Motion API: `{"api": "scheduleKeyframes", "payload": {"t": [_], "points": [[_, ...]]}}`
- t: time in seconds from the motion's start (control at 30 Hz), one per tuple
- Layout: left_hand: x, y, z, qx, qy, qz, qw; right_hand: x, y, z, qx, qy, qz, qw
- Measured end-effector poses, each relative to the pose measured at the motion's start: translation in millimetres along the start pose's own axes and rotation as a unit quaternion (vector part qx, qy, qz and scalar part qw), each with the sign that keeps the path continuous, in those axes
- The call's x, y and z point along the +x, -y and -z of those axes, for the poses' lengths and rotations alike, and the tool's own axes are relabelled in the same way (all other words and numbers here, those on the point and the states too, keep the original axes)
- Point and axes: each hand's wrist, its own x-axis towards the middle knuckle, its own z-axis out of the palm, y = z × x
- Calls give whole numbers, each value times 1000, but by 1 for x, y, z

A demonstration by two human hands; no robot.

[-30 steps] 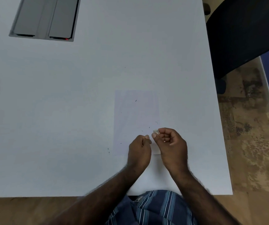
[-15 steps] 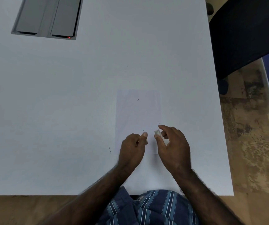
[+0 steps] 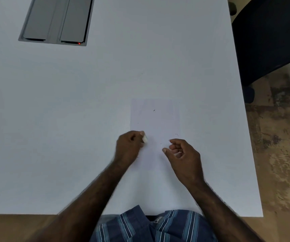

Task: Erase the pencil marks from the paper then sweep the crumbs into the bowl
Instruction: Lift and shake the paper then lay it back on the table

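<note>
Two bare hands sit low in the middle of the frame, over the near end of a pale sheet of paper that lies flat on the white table. At the tips of the left hand, a small white eraser is pinched by the curled fingers; it pokes out toward the right, at the sheet's left edge, though contact with the paper cannot be told. To the right of it, well apart from the eraser, the right hand hovers over the lower right part of the sheet with fingers loosely curled and thumb out, holding nothing. A few dark crumbs are scattered on the paper: one near its upper middle, others just above the right hand's fingertips. No pencil marks can be made out. In the upper left of the frame a grey cable hatch is set into the table. A dark chair stands at the upper right, beside the table's edge. Striped blue clothing fills the bottom centre.
</note>
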Motion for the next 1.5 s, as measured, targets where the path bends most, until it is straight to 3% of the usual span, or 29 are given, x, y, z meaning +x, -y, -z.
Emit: {"api": "scheduleKeyframes", "payload": {"t": [0.17,0.37,0.6,0.77,1.0,1.17,1.37,1.5], "points": [[42,16,57,44,-107,11,993,6,-12,6,-28,-8,-11,1000],[74,15,94,79,-165,9,983,10,-19,2,-81,-18,4,997],[81,3,106,232,-153,-62,959,6,-33,-7,-186,-34,115,975],[80,10,113,293,-133,-112,940,13,-43,-8,-200,-89,122,968],[73,18,99,349,-188,-201,896,18,-63,-9,-227,-101,134,959],[58,15,56,372,-71,-353,855,16,-71,-16,-217,-124,143,958],[102,-22,29,394,84,-331,853,16,-70,-15,-188,-127,137,964],[141,-49,27,446,108,-347,818,20,-38,-40,-159,-162,180,957]]}}
